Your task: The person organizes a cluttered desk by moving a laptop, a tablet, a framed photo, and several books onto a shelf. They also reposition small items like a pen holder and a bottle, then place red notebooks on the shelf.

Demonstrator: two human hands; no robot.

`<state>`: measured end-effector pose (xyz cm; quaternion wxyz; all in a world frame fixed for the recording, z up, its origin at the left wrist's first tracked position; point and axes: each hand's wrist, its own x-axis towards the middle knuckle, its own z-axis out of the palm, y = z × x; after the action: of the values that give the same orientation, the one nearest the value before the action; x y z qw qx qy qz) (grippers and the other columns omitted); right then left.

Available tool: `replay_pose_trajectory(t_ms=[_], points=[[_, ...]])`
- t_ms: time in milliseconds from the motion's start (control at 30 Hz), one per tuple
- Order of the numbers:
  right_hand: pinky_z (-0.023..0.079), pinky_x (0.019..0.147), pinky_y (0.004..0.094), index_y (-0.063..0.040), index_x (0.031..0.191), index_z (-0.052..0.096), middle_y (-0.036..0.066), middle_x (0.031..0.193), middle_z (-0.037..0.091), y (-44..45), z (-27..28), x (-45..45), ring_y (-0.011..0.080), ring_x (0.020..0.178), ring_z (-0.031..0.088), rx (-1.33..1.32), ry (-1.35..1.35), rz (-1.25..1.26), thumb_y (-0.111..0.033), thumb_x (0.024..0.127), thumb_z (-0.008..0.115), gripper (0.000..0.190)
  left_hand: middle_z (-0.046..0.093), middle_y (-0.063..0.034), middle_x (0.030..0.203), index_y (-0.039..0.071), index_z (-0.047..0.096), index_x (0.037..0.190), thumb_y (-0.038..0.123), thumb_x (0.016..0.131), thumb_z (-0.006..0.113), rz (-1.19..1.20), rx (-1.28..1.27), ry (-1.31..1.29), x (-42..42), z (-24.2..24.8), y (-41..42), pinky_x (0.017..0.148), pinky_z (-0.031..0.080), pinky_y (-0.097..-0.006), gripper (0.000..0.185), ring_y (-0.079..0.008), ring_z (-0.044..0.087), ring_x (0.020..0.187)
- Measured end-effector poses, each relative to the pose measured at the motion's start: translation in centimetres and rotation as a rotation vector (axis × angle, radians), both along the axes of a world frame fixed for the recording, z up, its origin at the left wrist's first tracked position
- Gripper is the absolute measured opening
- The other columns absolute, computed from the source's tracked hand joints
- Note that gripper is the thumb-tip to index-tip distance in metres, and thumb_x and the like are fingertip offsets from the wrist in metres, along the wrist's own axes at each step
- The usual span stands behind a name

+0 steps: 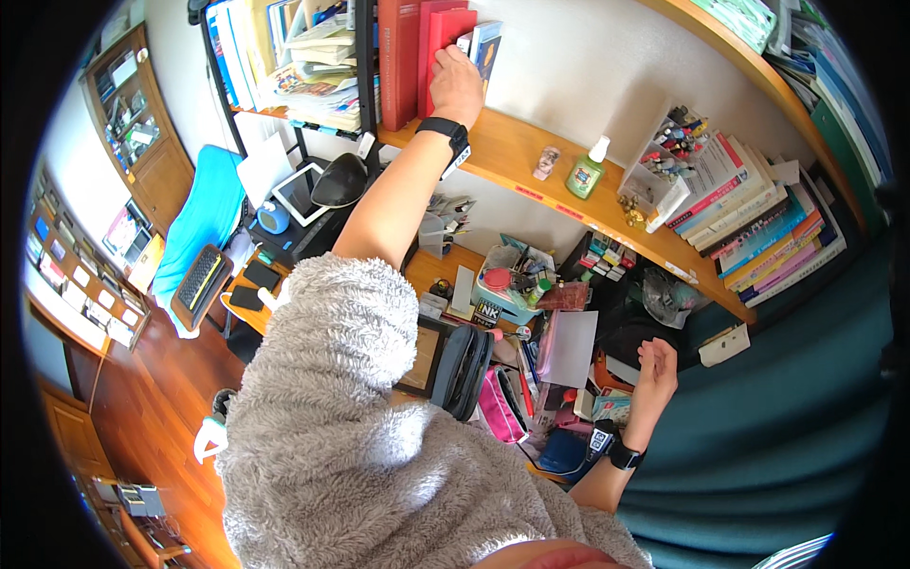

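Raised to the upper shelf, my left hand (458,80) has its fingers bent against the edge of a red book (449,30). Beside these fingers stand thin blue-and-white books (485,44), partly hidden by the hand; whether it grips any book cannot be told. A thick dark red hardcover (399,64) stands to the left. My right hand (655,373) hangs over the right side of the cluttered desk, fingers apart and loosely bent, holding nothing. Near it lie a white sheet (572,348) and a small blue pouch (561,451). Both wrists wear black bands.
The wooden shelf (519,153) bears a green spray bottle (586,171), a white organizer (657,167) and a row of leaning books (768,213). Below are a teal bin (508,309), a dark case (462,370) and a pink pencil case (501,405). A dark green curtain (768,427) hangs at right.
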<state>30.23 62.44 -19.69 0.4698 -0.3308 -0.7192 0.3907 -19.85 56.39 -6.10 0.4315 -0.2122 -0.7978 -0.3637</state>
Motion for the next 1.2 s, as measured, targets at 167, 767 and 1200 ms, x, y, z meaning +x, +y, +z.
replay_pose_trajectory(t_ms=[167,767,1200], points=[[0.051,0.083,0.0279,0.003,0.112,0.056,0.012,0.1,0.067,-0.2,0.0,0.1,0.017,0.093,0.065,0.024,-0.048,-0.005,-0.007,0.095,0.057,0.02,0.066,-0.0266,0.086,-0.008,0.058,0.097,0.028,0.075,0.077,-0.411,0.067,-0.385,-3.9,-0.6,0.5,0.068,0.054,-0.0427,0.046,-0.036,0.068,0.078],[0.052,0.087,0.0306,0.002,0.121,0.057,0.013,0.113,0.062,-5.8,7.2,-2.8,0.0187,0.102,0.063,0.15,-0.011,0.533,-0.003,0.089,0.062,0.033,0.071,-0.0187,0.088,-0.001,0.064,0.105,0.032,0.078,0.076,-0.546,-0.037,-0.11,19.2,6.8,-14.2,0.074,0.055,-0.0344,0.045,-0.0253,0.072,0.081],[0.045,0.098,0.0347,0.007,0.131,0.047,0.015,0.126,0.055,-6.3,8.1,-5.6,0.0217,0.112,0.055,-0.179,1.006,0.192,-0.011,0.089,0.066,0.049,0.047,-0.0237,0.13,-0.004,0.045,0.132,0.022,0.071,0.072,-1.119,-0.402,0.503,36.2,0.3,-3.7,0.1,0.045,-0.0432,0.071,-0.0365,0.048,0.12]])
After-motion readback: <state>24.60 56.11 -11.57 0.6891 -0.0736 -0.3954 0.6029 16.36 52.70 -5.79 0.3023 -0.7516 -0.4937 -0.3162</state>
